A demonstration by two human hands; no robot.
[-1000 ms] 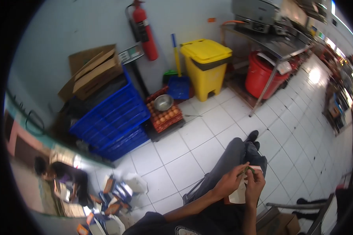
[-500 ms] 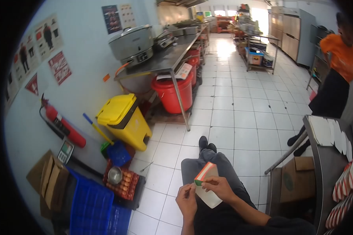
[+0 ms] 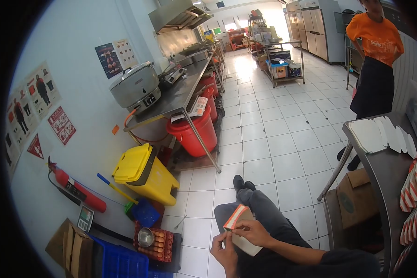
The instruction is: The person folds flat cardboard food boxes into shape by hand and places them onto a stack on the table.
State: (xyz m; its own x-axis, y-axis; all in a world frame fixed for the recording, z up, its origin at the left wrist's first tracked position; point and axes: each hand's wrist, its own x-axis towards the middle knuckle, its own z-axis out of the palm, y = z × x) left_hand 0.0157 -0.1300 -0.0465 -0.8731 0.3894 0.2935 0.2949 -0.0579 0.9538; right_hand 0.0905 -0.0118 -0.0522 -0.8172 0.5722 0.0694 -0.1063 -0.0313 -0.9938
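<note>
1 held ctn [image 3: 236, 215] | 2 own hands [image 3: 224, 250] | 1 ylw bin [image 3: 135, 169] | 1 fire ext. [image 3: 76, 186] | 1 mtl bowl [image 3: 146, 237] | 1 co-wkr [image 3: 376, 44]

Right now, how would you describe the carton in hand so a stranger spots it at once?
From the steel table at the right edge, go left to the seated person's legs. Over them, left hand and right hand hold a pale carton with an orange patterned side. Unlike the striped cartons on the table, it alone is held.

I note: metal table [image 3: 380, 178] – stacked white card [image 3: 368, 135], rows of striped boxes [image 3: 414, 181] | steel bench [image 3: 180, 96] – grey cooker [image 3: 135, 87] | tiled floor [image 3: 282, 134] – yellow bin [image 3: 146, 176].
</note>
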